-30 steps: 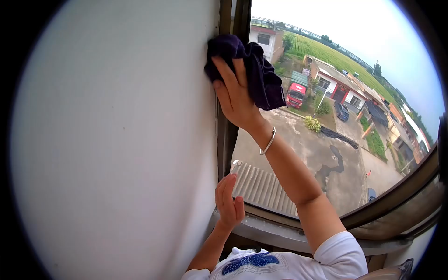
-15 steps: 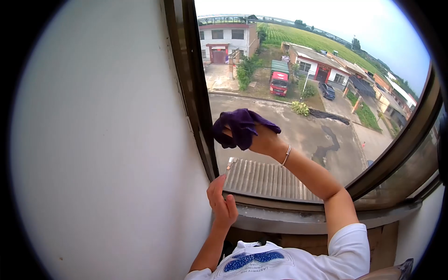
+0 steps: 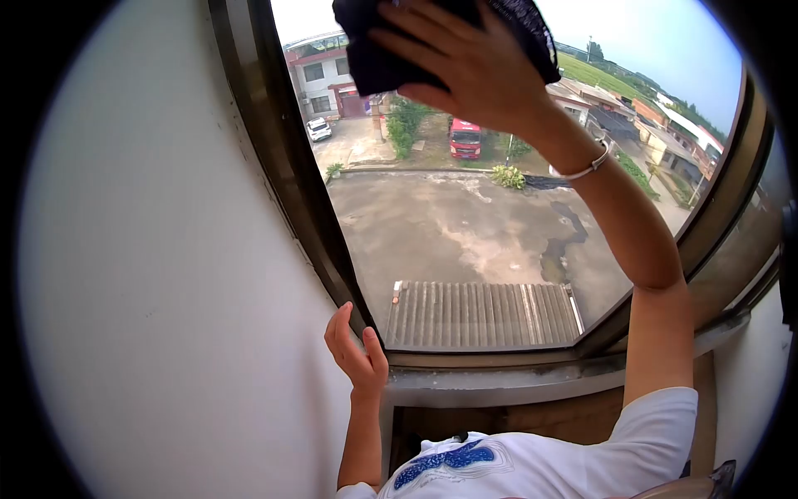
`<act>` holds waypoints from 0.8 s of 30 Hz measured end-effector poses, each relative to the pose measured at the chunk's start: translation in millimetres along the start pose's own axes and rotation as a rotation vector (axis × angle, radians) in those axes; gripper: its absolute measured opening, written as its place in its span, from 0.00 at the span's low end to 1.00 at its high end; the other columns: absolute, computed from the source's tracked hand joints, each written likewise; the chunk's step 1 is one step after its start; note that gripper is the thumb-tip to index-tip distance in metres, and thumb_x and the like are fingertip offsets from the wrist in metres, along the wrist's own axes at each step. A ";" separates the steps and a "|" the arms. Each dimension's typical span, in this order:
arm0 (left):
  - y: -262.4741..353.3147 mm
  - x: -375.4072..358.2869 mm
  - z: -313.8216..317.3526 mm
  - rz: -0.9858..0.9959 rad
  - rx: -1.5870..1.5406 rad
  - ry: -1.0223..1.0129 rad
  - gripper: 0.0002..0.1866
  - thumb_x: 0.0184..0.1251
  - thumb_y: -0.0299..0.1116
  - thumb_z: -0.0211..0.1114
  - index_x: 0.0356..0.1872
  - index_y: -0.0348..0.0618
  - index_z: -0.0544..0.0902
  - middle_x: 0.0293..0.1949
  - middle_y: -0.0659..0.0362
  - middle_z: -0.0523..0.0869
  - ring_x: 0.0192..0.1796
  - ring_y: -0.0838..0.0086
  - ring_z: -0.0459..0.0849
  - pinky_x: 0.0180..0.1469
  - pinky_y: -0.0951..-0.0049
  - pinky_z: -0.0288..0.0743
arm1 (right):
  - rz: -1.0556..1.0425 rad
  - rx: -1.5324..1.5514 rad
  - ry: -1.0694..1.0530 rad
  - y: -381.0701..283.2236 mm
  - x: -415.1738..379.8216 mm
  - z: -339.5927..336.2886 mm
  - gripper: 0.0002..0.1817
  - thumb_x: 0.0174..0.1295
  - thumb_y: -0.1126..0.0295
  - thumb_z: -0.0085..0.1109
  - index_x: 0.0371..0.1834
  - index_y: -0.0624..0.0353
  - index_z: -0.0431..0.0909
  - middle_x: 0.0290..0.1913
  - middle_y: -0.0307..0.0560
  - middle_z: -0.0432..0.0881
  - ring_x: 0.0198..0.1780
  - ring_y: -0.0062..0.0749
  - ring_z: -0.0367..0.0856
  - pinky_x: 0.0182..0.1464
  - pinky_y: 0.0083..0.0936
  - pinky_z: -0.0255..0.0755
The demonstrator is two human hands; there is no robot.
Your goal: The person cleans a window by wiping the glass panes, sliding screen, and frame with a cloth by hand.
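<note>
The right hand (image 3: 490, 79) is spread over a dark cloth (image 3: 370, 54) high before the windowpane (image 3: 416, 241), fingers fanned apart, probably to keep the fabric broad beneath them, though whether it touches the glass cannot be told. The left hand (image 3: 357, 358) holds nothing, its fingers loosely bent and thumb apart beside the frame's lower corner, perhaps for balance. The brown window frame (image 3: 287, 158) meets a plain pale wall (image 3: 150, 233), with a grey sill (image 3: 499, 381) running below the glass.
</note>
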State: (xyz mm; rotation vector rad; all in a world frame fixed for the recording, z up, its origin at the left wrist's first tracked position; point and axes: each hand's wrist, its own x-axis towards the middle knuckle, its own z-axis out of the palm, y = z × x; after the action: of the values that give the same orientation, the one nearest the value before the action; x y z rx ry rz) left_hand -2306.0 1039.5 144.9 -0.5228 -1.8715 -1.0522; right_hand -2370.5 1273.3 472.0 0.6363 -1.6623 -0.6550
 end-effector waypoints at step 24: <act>2.3 113.0 68.9 0.411 0.204 0.200 0.18 0.71 0.29 0.54 0.59 0.39 0.79 0.57 0.53 0.78 0.59 0.61 0.74 0.64 0.62 0.63 | 0.306 -0.301 0.140 170.0 -6.6 -25.5 0.25 0.75 0.61 0.42 0.72 0.58 0.62 0.72 0.57 0.64 0.74 0.52 0.58 0.73 0.49 0.55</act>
State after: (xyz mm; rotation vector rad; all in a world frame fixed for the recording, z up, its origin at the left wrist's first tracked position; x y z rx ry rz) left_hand -2396.2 1091.2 227.0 -0.6245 -1.5847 -0.6109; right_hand -2354.7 1393.9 593.6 0.2011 -1.4544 -0.6065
